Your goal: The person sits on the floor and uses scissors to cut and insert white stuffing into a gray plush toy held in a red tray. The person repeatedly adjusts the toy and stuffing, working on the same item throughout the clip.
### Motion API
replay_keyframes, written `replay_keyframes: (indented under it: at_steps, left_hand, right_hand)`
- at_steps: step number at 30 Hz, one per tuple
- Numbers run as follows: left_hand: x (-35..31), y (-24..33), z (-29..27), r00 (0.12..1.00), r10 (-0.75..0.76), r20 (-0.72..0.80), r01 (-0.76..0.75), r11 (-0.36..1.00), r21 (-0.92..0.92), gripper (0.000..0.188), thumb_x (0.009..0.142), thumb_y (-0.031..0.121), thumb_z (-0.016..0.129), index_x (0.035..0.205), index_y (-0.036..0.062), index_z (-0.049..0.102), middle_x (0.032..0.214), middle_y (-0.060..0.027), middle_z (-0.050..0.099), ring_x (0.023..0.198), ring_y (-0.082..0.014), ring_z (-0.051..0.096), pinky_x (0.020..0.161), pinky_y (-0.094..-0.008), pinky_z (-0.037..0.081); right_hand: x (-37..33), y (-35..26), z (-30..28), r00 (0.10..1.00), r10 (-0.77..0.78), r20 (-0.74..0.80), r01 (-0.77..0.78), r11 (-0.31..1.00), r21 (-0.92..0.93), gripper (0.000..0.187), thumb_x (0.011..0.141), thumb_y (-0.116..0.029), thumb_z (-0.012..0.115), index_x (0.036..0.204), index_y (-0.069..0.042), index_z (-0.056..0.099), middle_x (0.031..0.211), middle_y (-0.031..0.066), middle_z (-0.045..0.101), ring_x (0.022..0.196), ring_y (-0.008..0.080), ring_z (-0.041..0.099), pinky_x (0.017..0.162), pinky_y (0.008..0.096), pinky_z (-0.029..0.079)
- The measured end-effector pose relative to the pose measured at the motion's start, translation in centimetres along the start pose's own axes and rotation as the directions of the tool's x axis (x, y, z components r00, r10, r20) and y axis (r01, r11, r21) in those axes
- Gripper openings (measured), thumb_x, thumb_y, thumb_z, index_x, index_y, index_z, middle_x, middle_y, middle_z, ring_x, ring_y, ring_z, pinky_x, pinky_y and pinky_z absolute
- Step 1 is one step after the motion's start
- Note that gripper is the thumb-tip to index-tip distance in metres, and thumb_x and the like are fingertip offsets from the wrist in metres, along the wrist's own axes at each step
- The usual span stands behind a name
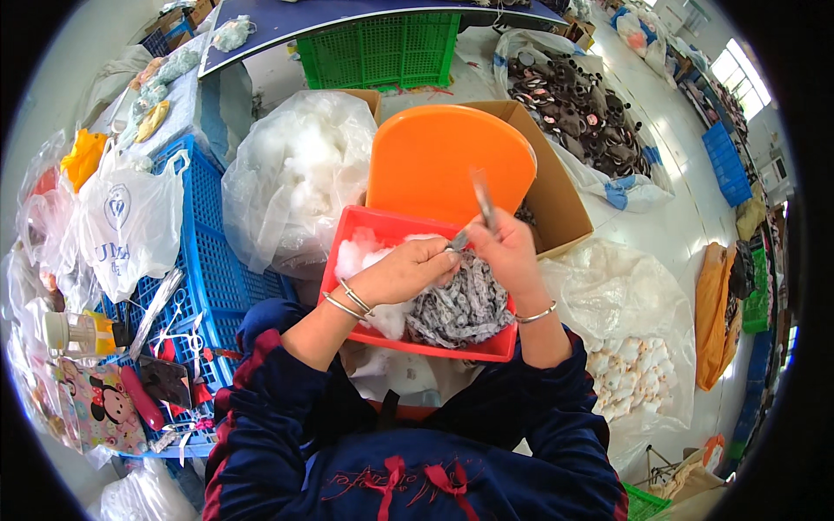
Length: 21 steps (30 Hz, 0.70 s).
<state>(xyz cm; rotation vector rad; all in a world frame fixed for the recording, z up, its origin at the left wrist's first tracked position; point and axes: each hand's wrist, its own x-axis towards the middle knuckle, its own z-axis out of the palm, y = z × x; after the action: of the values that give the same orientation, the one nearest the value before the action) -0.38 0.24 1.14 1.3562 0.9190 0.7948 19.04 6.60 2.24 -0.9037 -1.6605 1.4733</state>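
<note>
Over a red plastic bin my two hands work close together. My left hand pinches a small grey fabric piece, mostly covered by the fingers. In my right hand is a slim metal tool, pointing up and away from me; motion blurs its tip, and its kind is unclear. White fluffy stuffing lies at the bin's left side. A heap of grey, furry narrow fabric pieces fills the bin's right side, below my hands.
An orange stool seat or board stands just beyond the bin, before a cardboard box. Bags of stuffing and small white pieces flank me. Blue crates at left carry scissors and other tools.
</note>
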Motion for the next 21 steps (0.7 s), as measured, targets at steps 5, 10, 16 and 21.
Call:
replay_keyframes:
  at_steps: [5, 10, 16, 21]
  left_hand:
    - [-0.5, 0.7, -0.3, 0.999, -0.032, 0.035, 0.033, 0.999, -0.024, 0.017, 0.099, 0.018, 0.052, 0.097, 0.0034, 0.060, 0.092, -0.0013, 0.062, 0.086, -0.0095, 0.057, 0.081, -0.0249, 0.046]
    - [-0.5, 2.7, 1.8, 0.976, -0.103, -0.190, 0.003, 0.886, -0.464, 0.009, 0.095, 0.012, 0.058, 0.095, 0.0034, 0.059, 0.090, -0.0067, 0.067, 0.078, -0.0114, 0.064, 0.075, -0.0249, 0.051]
    - [-0.4, 1.2, 0.1, 0.919, 0.011, -0.394, -0.186, 0.893, -0.409, 0.010, 0.092, 0.010, 0.063, 0.089, 0.0035, 0.057, 0.079, -0.0062, 0.066, 0.065, -0.0086, 0.061, 0.062, -0.0218, 0.050]
    - [-0.9, 0.9, -1.3, 0.935, 0.029, -0.354, -0.155, 0.930, -0.332, 0.009, 0.091, 0.010, 0.063, 0.090, 0.0040, 0.057, 0.080, -0.0065, 0.066, 0.066, -0.0091, 0.061, 0.063, -0.0224, 0.051]
  right_hand:
    - [0.3, -0.7, -2.5, 0.987, -0.002, -0.159, 0.043, 0.967, 0.250, 0.012, 0.095, -0.013, 0.061, 0.089, -0.003, 0.057, 0.065, -0.0064, 0.046, 0.053, 0.0006, 0.036, 0.047, 0.0176, 0.028]
    - [0.2, -0.3, -1.6, 0.989, 0.013, -0.148, 0.032, 0.956, 0.293, 0.012, 0.095, -0.013, 0.061, 0.088, -0.003, 0.057, 0.065, -0.0059, 0.046, 0.053, 0.0010, 0.036, 0.046, 0.0180, 0.028]
    - [0.1, 0.0, -2.2, 0.980, -0.041, -0.195, 0.091, 0.963, 0.253, 0.012, 0.095, -0.012, 0.061, 0.087, -0.003, 0.057, 0.064, -0.0058, 0.046, 0.053, 0.0014, 0.036, 0.046, 0.0184, 0.028]
    - [0.2, 0.2, -3.6, 0.960, -0.049, -0.274, 0.120, 0.961, 0.249, 0.010, 0.096, -0.013, 0.059, 0.091, -0.005, 0.056, 0.063, -0.0035, 0.047, 0.050, 0.0026, 0.036, 0.045, 0.0186, 0.029]
